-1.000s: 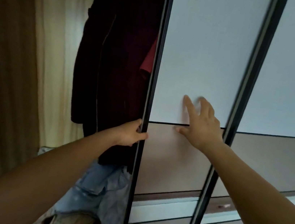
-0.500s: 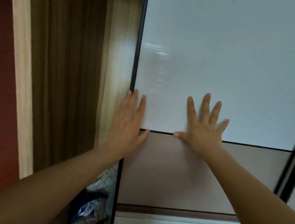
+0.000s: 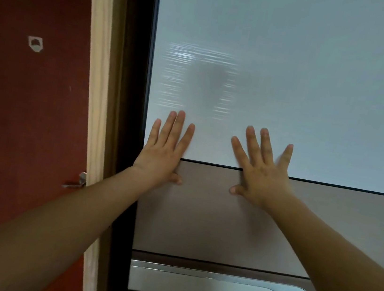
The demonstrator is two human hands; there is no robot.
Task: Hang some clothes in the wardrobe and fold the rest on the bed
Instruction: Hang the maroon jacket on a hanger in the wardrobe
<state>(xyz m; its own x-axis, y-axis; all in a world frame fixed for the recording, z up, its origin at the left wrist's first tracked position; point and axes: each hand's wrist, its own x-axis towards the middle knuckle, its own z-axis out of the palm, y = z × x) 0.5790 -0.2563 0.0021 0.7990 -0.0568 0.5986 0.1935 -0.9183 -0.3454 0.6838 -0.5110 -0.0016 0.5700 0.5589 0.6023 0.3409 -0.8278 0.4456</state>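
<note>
The sliding wardrobe door fills the view, with a pale glossy upper panel and a brown lower panel. Its dark left edge meets the wardrobe's side, so no gap shows and the hanging clothes inside are hidden. My left hand lies flat on the door near that left edge, fingers spread upward. My right hand lies flat beside it, a palm's width to the right, also spread. Both straddle the seam between the two panels. Neither hand holds anything.
A dark red room door with a metal lever handle stands to the left, framed by a light wooden jamb. A silvery trim strip crosses the wardrobe door lower down.
The wardrobe door has slid left until the opening with the dark coats and the curtain is covered. My left hand went from gripping the door's edge to lying flat on its face.
</note>
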